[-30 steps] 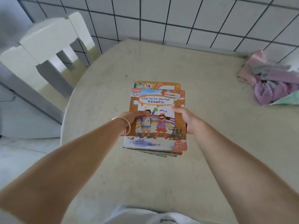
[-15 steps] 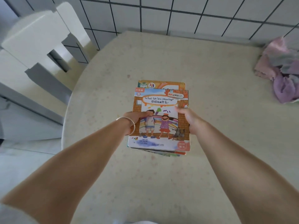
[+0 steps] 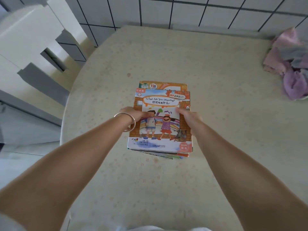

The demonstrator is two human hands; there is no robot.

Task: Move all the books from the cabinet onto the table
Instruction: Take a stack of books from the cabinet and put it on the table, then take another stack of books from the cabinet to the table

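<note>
Stack of books [image 3: 160,144] at mid-table, held from both sides; whether resting on the table [image 3: 216,72] or just above it, not determinable. Top book [image 3: 164,104] a picture book titled "What Are You Drawing?", two cartoon children on the cover; second book [image 3: 166,85] protruding at the far edge, orange cover partly visible; lower edges of further books fanned out at the near side.

Left hand [image 3: 133,114] at the left edge of the stack, thumb over the top cover, remaining fingers hidden beneath or beside; gripping the stack. Bangle [image 3: 128,120] on the left wrist.

Right hand [image 3: 188,115] at the right edge, thumb on the cover, fingers curled round the side; gripping the stack.

Table surface pale, mottled with faint spots, rounded at the left corner; far edge against a tiled wall [image 3: 183,12]. Bundle of cloth [image 3: 290,64], pink and purple, on the table at far right, well apart from the books. White chair [image 3: 30,37] to the left of the table.
</note>
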